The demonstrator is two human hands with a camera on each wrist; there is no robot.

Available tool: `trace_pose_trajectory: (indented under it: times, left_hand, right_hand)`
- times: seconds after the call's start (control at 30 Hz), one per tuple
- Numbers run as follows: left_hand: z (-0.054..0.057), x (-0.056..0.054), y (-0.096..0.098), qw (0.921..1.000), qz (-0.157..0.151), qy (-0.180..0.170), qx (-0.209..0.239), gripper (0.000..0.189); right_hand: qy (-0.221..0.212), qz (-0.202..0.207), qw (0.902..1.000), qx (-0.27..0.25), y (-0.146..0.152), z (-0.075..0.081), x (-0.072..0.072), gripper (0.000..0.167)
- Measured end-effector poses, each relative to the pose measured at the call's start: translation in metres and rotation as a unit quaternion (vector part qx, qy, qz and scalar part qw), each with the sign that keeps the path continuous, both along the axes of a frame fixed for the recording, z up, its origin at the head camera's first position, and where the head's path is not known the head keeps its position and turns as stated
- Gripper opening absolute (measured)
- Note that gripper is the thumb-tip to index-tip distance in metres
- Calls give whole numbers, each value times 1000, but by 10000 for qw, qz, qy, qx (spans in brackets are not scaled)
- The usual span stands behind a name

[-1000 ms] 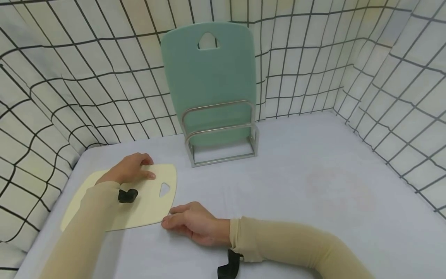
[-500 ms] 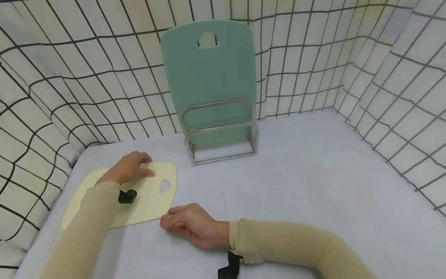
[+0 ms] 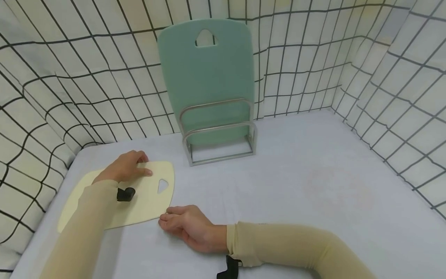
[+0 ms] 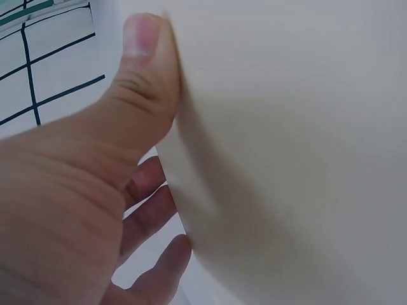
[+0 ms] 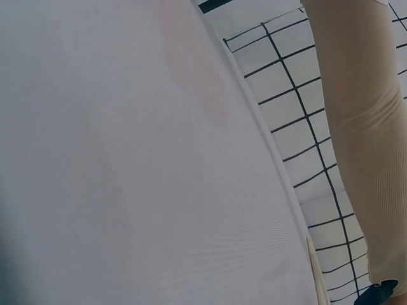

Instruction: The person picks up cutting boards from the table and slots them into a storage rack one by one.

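Observation:
A cream cutting board (image 3: 144, 203) lies flat at the left of the table in the head view, its triangular handle hole toward the right. My left hand (image 3: 123, 167) grips its far long edge, the thumb on the upper face. Close up in the left wrist view, the left thumb (image 4: 145, 70) lies along the board (image 4: 299, 140) and the other fingers sit at its edge. My right hand (image 3: 193, 228) pinches the near right corner with bent fingers, which hide that corner. The right wrist view does not show the right hand's fingertips.
Behind the board, a metal rack (image 3: 219, 128) holds a green cutting board (image 3: 207, 73) upright. White cloth (image 3: 296, 174) covers the table. Black wire grid panels (image 3: 303, 58) stand along the back and both sides.
Both hands and the cream board keep nearly the same places. The whole head view shifts slightly.

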State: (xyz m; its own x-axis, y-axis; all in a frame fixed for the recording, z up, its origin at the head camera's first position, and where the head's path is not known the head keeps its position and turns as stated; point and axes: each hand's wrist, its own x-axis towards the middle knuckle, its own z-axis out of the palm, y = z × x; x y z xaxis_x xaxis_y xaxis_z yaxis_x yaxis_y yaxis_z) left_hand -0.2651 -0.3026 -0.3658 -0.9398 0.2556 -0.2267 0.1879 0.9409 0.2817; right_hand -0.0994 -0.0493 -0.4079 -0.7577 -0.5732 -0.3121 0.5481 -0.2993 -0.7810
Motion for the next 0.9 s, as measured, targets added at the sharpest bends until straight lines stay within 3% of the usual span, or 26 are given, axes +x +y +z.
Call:
trace_pose_trajectory:
  times: [0.43, 0.9]
  left_hand:
    - [1, -4, -1, 9997, 245, -24, 40, 55]
    - [3, -5, -2, 9995, 263, -106, -98, 60]
  right_hand:
    - [202, -157, 9995, -206, 1, 5, 2, 81]
    - [195, -411, 9983, -365, 0, 0, 1, 84]
